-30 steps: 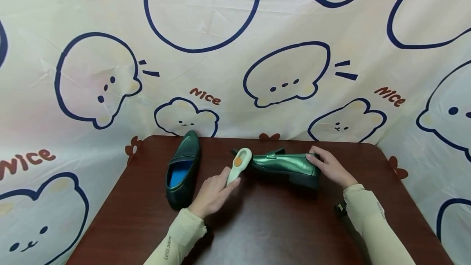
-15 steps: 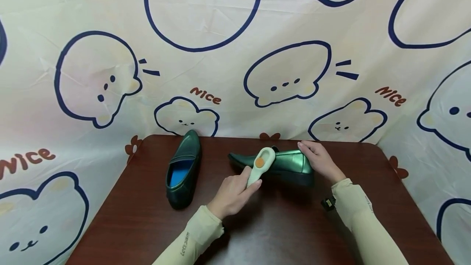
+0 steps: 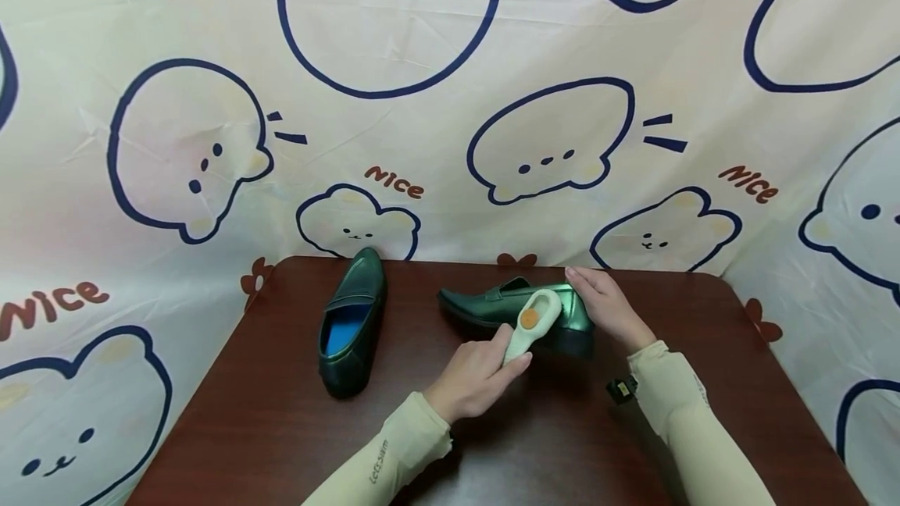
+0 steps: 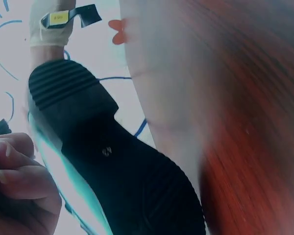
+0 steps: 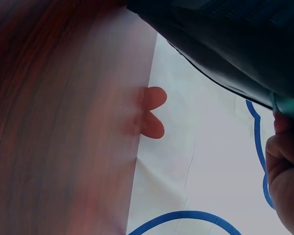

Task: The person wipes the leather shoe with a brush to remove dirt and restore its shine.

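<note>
My left hand (image 3: 474, 373) grips a pale green brush (image 3: 537, 318) with an orange spot, its head against the heel-side flank of a shiny green loafer (image 3: 485, 307). Curled fingers (image 4: 24, 181) and a bit of dark bristle show in the left wrist view. By the heel, my right hand (image 3: 608, 307) holds this loafer, toe to the left, raised off the table. Its dark ridged sole (image 4: 108, 147) faces the left wrist camera. In the right wrist view the thumb and fingers pinch the heel's edge. A matching loafer (image 3: 355, 287) with a blue insole stands to the left.
Both loafers are over a dark red-brown wooden table (image 3: 281, 428). Behind it and along the sides hangs a pale cloth (image 3: 436, 139) printed with bear outlines. A small dark device (image 3: 622, 390) is strapped at the right wrist.
The brush in my left hand has travelled right along the loafer, from the toe to near the heel. My right hand has shifted the loafer a little to the left.
</note>
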`<state>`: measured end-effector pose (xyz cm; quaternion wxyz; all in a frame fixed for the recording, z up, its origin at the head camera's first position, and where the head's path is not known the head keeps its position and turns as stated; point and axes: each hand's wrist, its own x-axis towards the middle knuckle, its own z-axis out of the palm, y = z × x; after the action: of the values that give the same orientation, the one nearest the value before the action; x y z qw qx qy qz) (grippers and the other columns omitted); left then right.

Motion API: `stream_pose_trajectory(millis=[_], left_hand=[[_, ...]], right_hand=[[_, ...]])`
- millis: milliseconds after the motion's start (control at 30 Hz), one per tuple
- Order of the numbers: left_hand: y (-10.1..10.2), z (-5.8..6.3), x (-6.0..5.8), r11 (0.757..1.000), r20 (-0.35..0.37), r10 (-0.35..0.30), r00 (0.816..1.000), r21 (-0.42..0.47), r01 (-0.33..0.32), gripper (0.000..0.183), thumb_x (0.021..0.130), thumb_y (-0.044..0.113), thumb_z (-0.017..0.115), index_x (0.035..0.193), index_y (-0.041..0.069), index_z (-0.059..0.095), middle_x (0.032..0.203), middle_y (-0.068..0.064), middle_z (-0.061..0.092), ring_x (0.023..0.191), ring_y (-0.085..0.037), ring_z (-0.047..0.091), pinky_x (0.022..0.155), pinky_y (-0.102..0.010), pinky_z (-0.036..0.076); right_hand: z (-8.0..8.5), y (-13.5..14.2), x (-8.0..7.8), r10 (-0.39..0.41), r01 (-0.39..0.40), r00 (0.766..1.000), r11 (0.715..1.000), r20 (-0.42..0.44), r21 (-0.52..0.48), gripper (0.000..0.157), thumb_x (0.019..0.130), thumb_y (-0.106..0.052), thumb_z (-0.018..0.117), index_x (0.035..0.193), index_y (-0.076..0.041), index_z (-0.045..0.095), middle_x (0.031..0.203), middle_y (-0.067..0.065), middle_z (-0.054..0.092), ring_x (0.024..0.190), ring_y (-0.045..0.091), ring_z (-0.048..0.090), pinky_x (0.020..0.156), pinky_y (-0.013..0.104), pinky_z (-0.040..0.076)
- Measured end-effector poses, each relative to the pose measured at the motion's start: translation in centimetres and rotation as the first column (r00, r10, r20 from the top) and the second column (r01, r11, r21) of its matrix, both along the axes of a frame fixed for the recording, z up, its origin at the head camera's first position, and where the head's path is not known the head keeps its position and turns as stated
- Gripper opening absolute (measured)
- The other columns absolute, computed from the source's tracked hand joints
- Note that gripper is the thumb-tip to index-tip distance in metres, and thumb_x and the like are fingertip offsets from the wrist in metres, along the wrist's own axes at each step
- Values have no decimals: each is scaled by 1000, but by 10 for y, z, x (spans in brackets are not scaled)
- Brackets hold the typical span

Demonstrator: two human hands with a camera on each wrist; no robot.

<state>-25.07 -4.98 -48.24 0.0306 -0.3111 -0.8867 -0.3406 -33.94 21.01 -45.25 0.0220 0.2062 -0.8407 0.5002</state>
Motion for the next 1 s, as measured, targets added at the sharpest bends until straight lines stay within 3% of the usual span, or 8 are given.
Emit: stream_pose_trajectory(millis=[133,267,567,833,1000], left_hand=[[9,2,-1,1000,10,-25,1000,-2,25,35,110,47,39,112,13,46,72,4,47,59,-7,45,54,-20,37],[17,2,-3,999,7,-45,999,-22,45,35,111,47,38,111,13,45,72,5,47,59,-7,46,55,-19,37],[30,-5,-8,998,5,-46,999,-48,46,37,111,49,38,110,13,45,71,5,46,58,-7,46,53,-19,36],[21,-14,-13,999,57,20,998,-34,-18,37,110,49,41,114,12,44,76,4,49,61,-9,48,57,-22,40],[7,-23,-15,997,61,55,997,-50,-52,39,109,48,43,116,10,45,73,3,47,59,-10,46,56,-24,39]], right_hand=[[8,-4,4,-6,6,1000,1000,3,20,41,113,-13,40,75,-1,49,68,3,41,60,13,44,60,27,40],[-5,1,-6,8,-8,1000,1000,-1,11,42,113,-19,40,76,-4,50,69,2,42,63,14,45,62,27,40],[-6,8,-7,23,-23,1000,1000,7,14,43,114,-25,40,78,-5,51,70,2,44,65,15,47,64,28,42],[-14,11,-10,-11,12,1000,997,-15,78,40,114,-17,38,78,-4,50,70,0,40,62,12,43,62,28,39],[-18,13,-11,-10,17,997,995,-71,99,39,113,-16,40,76,-6,47,69,-2,36,63,11,40,65,28,39]])
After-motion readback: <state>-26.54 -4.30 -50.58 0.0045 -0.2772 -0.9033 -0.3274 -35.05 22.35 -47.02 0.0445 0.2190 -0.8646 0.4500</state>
